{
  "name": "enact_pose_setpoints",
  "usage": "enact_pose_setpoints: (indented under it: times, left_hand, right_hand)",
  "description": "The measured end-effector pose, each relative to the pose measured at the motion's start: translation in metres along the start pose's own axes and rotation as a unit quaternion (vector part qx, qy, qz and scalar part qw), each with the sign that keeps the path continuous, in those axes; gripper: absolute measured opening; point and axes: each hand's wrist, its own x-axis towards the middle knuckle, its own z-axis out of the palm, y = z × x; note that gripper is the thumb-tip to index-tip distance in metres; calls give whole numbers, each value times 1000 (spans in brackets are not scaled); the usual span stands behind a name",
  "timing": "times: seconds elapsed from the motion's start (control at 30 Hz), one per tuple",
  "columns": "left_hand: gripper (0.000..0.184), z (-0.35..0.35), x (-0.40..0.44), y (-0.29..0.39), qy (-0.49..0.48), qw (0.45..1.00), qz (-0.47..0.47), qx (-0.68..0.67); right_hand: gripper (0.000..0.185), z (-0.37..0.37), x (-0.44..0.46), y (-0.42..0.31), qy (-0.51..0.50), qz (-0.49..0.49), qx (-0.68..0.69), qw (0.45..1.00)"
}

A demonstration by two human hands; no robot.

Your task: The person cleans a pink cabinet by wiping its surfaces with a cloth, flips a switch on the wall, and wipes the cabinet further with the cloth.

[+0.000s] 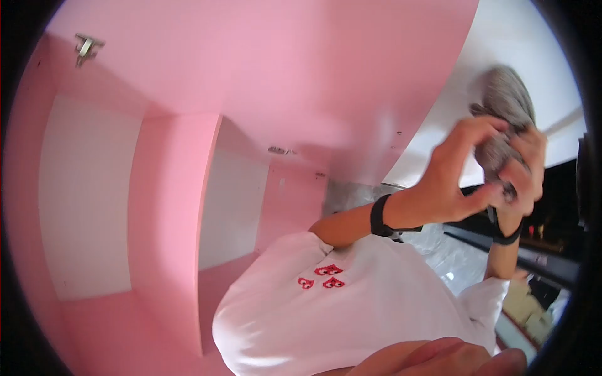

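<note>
Beside the pink cupboard (166, 200), the left hand (461, 166) and right hand (528, 164) grip a grey cloth (511, 95), apparently bunching it; the next move calls for steady grips.

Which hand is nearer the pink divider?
Left. The left hand is at the grey bundle, well right of the divider in view; the right hand, also at the bundle, is farther right.
</note>
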Motion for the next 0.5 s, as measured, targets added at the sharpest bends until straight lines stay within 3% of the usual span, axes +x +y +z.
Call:
enact_pose_setpoints:
  times: [0.1,0.13,0.3,0.4,0.47,0.5]
  left_hand:
    - [62,29,-13,-8,-30,997,50,-40]
    - [61,35,-18,-9,-37,995,85,-30]
    - [59,20,-55,2,18,998,51,21]
    - [60,-9,-76,12,74,993,50,73]
    - [70,-27,-86,14,129,945,174,244]
    - [70,-39,-90,20,131,944,177,247]
  right_hand:
    - [33,-25,-53,2,-3,15,15,1000]
    - [34,-20,-61,-1,49,24,35,998]
    - [36,28,-83,-26,275,108,152,943]
    - [35,63,-53,-56,261,87,207,939]
    - [33,78,-29,-71,248,59,223,941]
    - [34,87,-17,-78,233,48,278,931]
